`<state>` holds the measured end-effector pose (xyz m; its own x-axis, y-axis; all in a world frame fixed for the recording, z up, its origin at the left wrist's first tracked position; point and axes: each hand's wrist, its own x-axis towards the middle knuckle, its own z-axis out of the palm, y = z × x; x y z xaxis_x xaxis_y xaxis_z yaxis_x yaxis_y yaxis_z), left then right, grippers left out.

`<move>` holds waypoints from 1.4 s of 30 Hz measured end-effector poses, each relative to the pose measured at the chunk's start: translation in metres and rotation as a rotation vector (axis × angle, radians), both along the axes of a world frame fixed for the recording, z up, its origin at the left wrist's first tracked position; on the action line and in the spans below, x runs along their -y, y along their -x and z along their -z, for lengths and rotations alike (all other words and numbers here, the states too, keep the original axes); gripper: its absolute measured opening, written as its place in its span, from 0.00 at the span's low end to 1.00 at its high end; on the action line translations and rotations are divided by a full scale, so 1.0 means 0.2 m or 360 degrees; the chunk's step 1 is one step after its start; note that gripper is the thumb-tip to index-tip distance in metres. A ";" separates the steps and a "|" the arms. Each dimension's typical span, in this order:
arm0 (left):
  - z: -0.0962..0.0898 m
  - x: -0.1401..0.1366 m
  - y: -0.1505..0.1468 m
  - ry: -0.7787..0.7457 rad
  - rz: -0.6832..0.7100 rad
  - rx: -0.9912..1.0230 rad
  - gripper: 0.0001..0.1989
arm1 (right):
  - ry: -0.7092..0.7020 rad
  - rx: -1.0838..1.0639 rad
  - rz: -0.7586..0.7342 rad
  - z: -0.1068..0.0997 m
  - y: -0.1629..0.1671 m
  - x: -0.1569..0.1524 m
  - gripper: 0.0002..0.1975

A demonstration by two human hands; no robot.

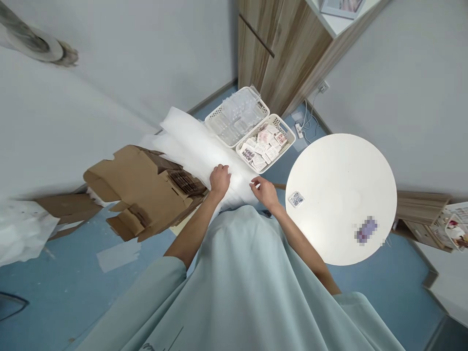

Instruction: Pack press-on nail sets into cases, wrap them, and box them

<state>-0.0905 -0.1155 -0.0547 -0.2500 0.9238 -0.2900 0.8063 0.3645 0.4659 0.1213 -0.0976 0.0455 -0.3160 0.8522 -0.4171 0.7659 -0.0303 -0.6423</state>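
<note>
Head view, left hand (220, 179): laid on the white wrap (197, 136), fingers bent; whether any is gripped cannot be told.
Right hand (266, 193): held at the wrap's right end, thumb and forefinger curled close; a grip cannot be confirmed.
Wrap: stretched between cardboard (146, 195) and two baskets (239, 144).

L hand (220, 179) on white wrap roll (199, 139); R hand (266, 193) half-curled at its R end, contact unclear. Just beyond, 2 adj. baskets (277, 156): 1 w/ clear plastic pcs (239, 113), 1 w/ small printed pkts (263, 144). Open cardbd boxes (141, 183) to L. Rnd white desk (340, 180) to R w/ sm. sq. pkt (296, 199) nr edge, + pixelated item (366, 230).
</note>
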 end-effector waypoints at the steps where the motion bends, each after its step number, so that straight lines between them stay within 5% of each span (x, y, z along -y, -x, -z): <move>1: 0.00 0.00 0.00 -0.0001 0.0018 0.0003 0.17 | 0.0006 0.0011 -0.0005 0.00 0.01 0.00 0.08; 8: -0.11 0.06 0.05 -0.0047 0.0017 0.0098 0.16 | 0.0012 0.0082 -0.0012 -0.02 0.08 -0.02 0.09; 20: -0.52 0.29 0.04 -0.0292 -0.0115 0.0563 0.13 | -0.0080 -0.0195 0.0019 -0.04 0.33 -0.07 0.25; 24: -0.60 0.35 -0.03 -0.0346 -0.0101 0.0927 0.09 | -0.0034 -0.0153 0.0027 -0.07 0.38 -0.12 0.17; 30: -0.57 0.28 -0.05 -0.0279 -0.0905 0.1569 0.24 | -0.0109 -0.0352 0.0099 -0.25 0.25 -0.13 0.12; 32: -0.57 0.21 -0.06 -0.0196 -0.1001 0.1834 0.25 | -0.0125 -0.0458 0.0219 -0.31 0.16 -0.11 0.14; 36: -0.64 0.06 -0.14 -0.0024 -0.0727 0.2124 0.23 | -0.0193 -0.0598 0.0582 -0.38 -0.02 -0.06 0.17; 42: -0.72 -0.12 -0.43 -0.0066 -0.0275 0.1939 0.22 | -0.0285 -0.0709 0.1100 -0.36 -0.30 0.10 0.19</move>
